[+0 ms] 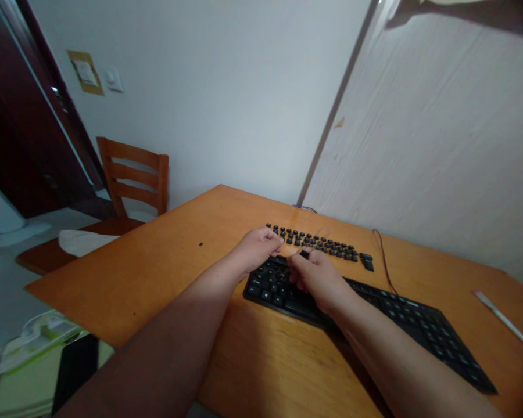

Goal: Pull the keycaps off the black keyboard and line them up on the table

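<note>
A black keyboard point(418, 328) lies at a slant on the wooden table, with part of its left section stripped of keycaps. Over that section, my right hand point(316, 276) is closed, pinching a small black piece point(304, 253); faint thin wires seem to stick up from it. Close by on the left, my left hand point(261, 247) hovers at the keyboard's upper left corner, its fingers curled together. Whether anything is between them is hidden. Behind both hands, loose black keycaps point(331, 247) stand in rows, with larger ones point(368, 262) at the right end.
A single dark keycap point(200, 244) lies apart on the table point(157, 273). The keyboard's cable point(386, 261) runs toward the wall. At the right lies a thin white-handled brush-like tool point(505, 322). A wooden chair point(133, 174) stands beyond the left edge; a black phone-like slab point(76, 368) is lower left.
</note>
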A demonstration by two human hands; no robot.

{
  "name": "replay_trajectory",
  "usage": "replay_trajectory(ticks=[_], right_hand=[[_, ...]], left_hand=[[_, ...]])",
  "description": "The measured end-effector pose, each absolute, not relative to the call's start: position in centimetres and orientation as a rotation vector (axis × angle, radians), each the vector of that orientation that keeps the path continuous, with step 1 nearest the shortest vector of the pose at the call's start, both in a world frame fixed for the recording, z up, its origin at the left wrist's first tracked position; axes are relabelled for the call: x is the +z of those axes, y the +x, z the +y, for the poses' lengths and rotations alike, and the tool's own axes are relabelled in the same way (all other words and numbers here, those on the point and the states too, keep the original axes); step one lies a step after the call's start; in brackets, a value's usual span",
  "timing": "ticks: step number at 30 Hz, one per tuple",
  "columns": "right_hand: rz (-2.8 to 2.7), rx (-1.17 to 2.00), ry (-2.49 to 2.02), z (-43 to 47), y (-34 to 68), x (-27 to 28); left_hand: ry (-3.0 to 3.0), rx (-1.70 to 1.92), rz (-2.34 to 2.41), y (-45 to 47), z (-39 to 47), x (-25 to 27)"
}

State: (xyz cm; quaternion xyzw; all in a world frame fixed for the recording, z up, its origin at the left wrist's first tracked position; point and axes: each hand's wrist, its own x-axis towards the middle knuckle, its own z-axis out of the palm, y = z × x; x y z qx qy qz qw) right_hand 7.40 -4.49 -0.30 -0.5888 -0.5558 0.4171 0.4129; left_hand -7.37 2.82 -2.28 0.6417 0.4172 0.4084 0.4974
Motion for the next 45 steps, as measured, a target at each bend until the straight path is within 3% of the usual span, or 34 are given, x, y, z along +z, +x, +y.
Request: replay_trajectory(ticks=[20, 31, 39, 45], right_hand=[[-1.27, 0.698, -1.239, -3.7, 8.1, 0.5], [-1.274, 0.714, -1.132, -3.7, 8.0, 0.1], [-1.332, 0.442, -1.159, -3.1, 9.4, 0.6], [-1.489, 0.429, -1.181, -2.7, 10.1, 0.5]], left_hand=[[1.37, 0.767, 0.812, -6.9, 1.2, -0.5], [1.285, 0.833, 0.766, -6.7, 1.1, -0.2], [1.262, 0.857, 0.823, -6.8, 1.4, -0.4], [1.236, 0.854, 0.828, -6.7, 1.4, -0.1]])
